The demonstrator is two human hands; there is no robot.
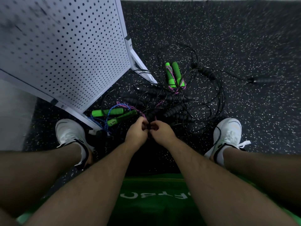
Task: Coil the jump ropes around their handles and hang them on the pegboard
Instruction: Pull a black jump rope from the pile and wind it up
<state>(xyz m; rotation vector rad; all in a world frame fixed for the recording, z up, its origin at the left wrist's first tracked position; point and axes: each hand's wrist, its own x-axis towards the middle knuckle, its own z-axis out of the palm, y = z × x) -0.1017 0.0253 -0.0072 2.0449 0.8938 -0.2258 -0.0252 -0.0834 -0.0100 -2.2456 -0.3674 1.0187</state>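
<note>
Both hands meet low between the shoes: left hand and right hand pinched tight on a black handle with thin cord; exact hold is hidden by fingers. Just beyond, the rope pile is tangled, black cords crossing green handles. Likely risk: pulling now drags neighbours and knots tighter. Pegboard stands far left, its foot beside the pile; open floor right and far.

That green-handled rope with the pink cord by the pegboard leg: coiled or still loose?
Coiled. The pink cord is wrapped around the two green handles, which lie together on the floor.
</note>
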